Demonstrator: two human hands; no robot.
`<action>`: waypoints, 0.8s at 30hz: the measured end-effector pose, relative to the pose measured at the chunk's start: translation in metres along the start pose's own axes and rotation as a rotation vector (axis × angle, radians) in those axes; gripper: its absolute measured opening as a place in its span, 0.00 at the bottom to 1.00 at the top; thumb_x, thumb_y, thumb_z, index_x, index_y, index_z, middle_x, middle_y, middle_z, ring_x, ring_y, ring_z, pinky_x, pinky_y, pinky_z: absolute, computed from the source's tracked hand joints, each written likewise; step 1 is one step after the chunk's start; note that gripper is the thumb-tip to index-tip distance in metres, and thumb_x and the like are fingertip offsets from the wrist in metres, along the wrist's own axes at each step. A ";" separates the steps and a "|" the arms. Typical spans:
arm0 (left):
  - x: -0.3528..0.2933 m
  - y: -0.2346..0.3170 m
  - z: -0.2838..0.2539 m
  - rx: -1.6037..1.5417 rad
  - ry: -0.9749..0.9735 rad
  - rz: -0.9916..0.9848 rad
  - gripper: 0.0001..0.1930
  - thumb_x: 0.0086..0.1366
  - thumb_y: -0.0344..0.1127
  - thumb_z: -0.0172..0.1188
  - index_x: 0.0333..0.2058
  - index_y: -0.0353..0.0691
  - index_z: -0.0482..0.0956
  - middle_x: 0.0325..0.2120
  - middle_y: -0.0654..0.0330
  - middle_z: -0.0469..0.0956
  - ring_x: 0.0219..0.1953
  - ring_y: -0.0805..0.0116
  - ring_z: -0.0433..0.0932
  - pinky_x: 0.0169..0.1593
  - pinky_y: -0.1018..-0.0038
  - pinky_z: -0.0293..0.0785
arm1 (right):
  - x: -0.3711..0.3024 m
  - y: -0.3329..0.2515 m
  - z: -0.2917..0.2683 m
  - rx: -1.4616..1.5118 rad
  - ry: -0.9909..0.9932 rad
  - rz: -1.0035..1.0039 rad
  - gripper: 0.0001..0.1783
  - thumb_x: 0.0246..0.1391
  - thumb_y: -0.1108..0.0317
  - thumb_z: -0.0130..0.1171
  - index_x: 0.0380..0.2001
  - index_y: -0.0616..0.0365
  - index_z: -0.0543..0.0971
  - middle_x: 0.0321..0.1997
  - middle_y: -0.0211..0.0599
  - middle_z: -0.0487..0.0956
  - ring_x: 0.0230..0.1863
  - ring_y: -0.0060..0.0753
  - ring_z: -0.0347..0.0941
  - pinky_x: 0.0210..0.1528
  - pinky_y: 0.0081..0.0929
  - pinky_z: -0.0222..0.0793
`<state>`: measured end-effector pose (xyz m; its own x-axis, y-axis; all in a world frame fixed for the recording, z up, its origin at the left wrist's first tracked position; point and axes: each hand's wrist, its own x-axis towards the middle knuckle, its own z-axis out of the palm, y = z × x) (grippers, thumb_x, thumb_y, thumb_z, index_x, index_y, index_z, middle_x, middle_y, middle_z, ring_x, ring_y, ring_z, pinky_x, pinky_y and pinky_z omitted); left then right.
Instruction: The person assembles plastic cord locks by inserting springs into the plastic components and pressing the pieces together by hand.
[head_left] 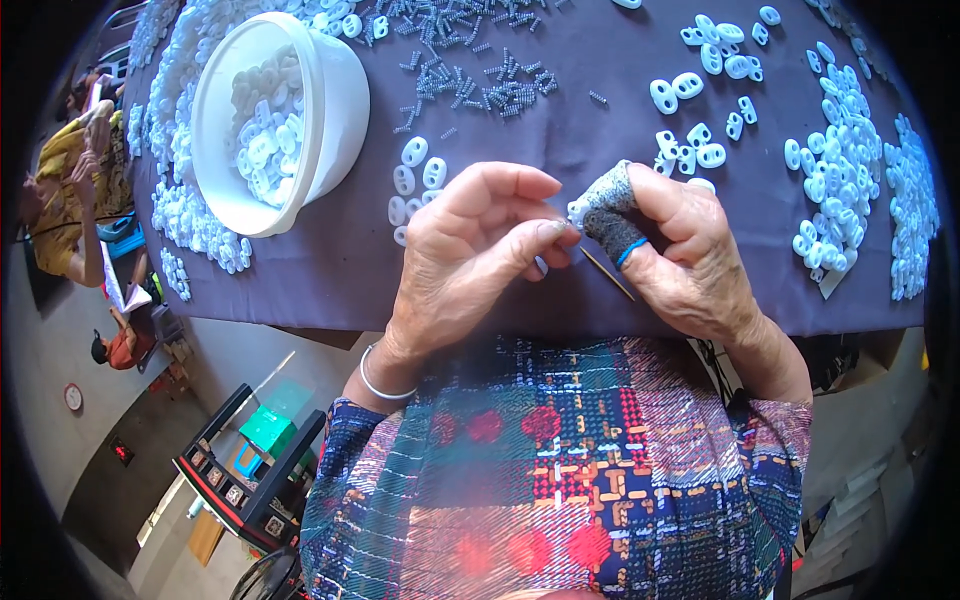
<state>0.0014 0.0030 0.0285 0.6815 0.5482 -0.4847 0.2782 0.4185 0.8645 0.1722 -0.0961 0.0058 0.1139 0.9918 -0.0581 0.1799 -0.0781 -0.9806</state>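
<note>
My left hand (478,250) and my right hand (685,245) meet over the near part of the table. Between their fingertips is a small white plastic piece (576,212), mostly covered by fingers. Grey cloth covers with a blue edge (612,228) wrap my right thumb and forefinger. My left thumb presses against the piece from the other side. A thin brass-coloured rod (608,275) slants out below the fingertips; whether a hand holds it I cannot tell. Another bit of white plastic (541,266) shows beneath my left fingers. White two-hole oval pieces (404,180) lie just left of my left hand.
A white tub (340,120) of white pieces stands at the left, amid heaped pieces (170,130). Small metal springs (470,85) are scattered at the far middle. More two-hole pieces (835,190) lie in piles at the right. Other people (75,190) sit beyond the table's left edge.
</note>
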 end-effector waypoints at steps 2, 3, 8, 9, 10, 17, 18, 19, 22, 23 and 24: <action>0.000 0.000 0.000 -0.013 -0.022 -0.019 0.14 0.61 0.26 0.57 0.45 0.31 0.68 0.32 0.56 0.79 0.32 0.75 0.78 0.32 0.84 0.72 | 0.001 0.000 0.000 -0.032 -0.008 -0.016 0.09 0.39 0.75 0.50 0.28 0.65 0.74 0.21 0.35 0.74 0.24 0.25 0.74 0.28 0.19 0.65; 0.000 0.000 0.001 -0.015 -0.020 -0.023 0.14 0.61 0.26 0.57 0.45 0.31 0.68 0.32 0.56 0.79 0.32 0.75 0.78 0.32 0.84 0.72 | 0.000 -0.001 0.000 -0.030 -0.011 -0.012 0.09 0.39 0.75 0.50 0.28 0.65 0.74 0.21 0.35 0.74 0.24 0.25 0.74 0.28 0.19 0.65; 0.000 0.000 0.003 -0.009 0.048 0.018 0.14 0.59 0.25 0.59 0.43 0.31 0.70 0.28 0.57 0.79 0.28 0.76 0.77 0.30 0.84 0.73 | 0.001 -0.003 0.001 -0.067 0.003 -0.022 0.09 0.37 0.75 0.52 0.27 0.64 0.74 0.20 0.38 0.73 0.22 0.35 0.73 0.26 0.24 0.64; 0.000 0.000 0.003 -0.009 0.048 0.017 0.14 0.59 0.25 0.59 0.43 0.31 0.70 0.28 0.57 0.79 0.28 0.76 0.77 0.30 0.84 0.73 | 0.001 -0.002 0.002 -0.066 0.002 -0.022 0.09 0.37 0.75 0.52 0.27 0.64 0.74 0.20 0.38 0.73 0.22 0.35 0.73 0.26 0.24 0.64; 0.000 0.000 0.003 0.029 0.051 0.030 0.14 0.59 0.24 0.59 0.43 0.30 0.70 0.28 0.57 0.79 0.28 0.76 0.77 0.31 0.84 0.74 | 0.001 0.000 0.003 -0.061 0.006 -0.025 0.09 0.36 0.75 0.53 0.27 0.64 0.74 0.21 0.38 0.73 0.23 0.36 0.73 0.26 0.25 0.63; -0.001 -0.005 0.004 0.133 0.049 0.094 0.13 0.59 0.22 0.58 0.43 0.30 0.70 0.28 0.58 0.79 0.28 0.77 0.77 0.32 0.84 0.74 | -0.001 0.000 0.004 -0.135 0.004 -0.065 0.10 0.35 0.76 0.53 0.27 0.65 0.72 0.23 0.41 0.71 0.25 0.43 0.71 0.28 0.29 0.63; -0.001 -0.005 0.003 0.134 0.049 0.093 0.13 0.59 0.22 0.58 0.43 0.30 0.70 0.28 0.58 0.79 0.28 0.77 0.77 0.32 0.84 0.74 | 0.000 0.000 0.005 -0.134 0.004 -0.064 0.10 0.35 0.76 0.53 0.27 0.65 0.72 0.23 0.41 0.71 0.25 0.43 0.71 0.28 0.29 0.63; -0.001 -0.004 0.004 0.166 0.047 0.106 0.13 0.59 0.21 0.57 0.43 0.30 0.70 0.29 0.59 0.78 0.28 0.77 0.77 0.32 0.84 0.74 | -0.001 0.000 0.005 -0.137 -0.006 -0.067 0.10 0.35 0.76 0.53 0.27 0.65 0.72 0.23 0.41 0.70 0.25 0.43 0.70 0.28 0.30 0.63; 0.000 -0.004 0.005 0.235 0.042 0.144 0.12 0.59 0.20 0.57 0.42 0.30 0.71 0.29 0.59 0.78 0.29 0.77 0.77 0.33 0.84 0.75 | 0.000 0.001 0.005 -0.145 -0.015 -0.094 0.10 0.35 0.77 0.52 0.28 0.65 0.72 0.23 0.42 0.70 0.25 0.44 0.70 0.28 0.30 0.64; 0.000 -0.004 0.005 0.273 0.043 0.170 0.12 0.58 0.19 0.57 0.42 0.30 0.71 0.29 0.59 0.78 0.29 0.76 0.77 0.33 0.83 0.75 | 0.001 0.001 0.005 -0.149 -0.016 -0.122 0.10 0.35 0.77 0.52 0.28 0.65 0.72 0.23 0.42 0.70 0.25 0.44 0.70 0.28 0.29 0.64; 0.000 -0.003 0.004 0.273 0.044 0.167 0.12 0.58 0.19 0.57 0.42 0.30 0.71 0.29 0.59 0.78 0.29 0.76 0.77 0.33 0.83 0.75 | 0.001 0.001 0.005 -0.147 -0.017 -0.120 0.10 0.35 0.77 0.52 0.28 0.65 0.72 0.23 0.42 0.70 0.25 0.44 0.70 0.28 0.29 0.64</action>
<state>0.0034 -0.0016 0.0261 0.7051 0.6258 -0.3335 0.3405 0.1139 0.9333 0.1680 -0.0943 0.0037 0.0671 0.9963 0.0533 0.3318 0.0281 -0.9429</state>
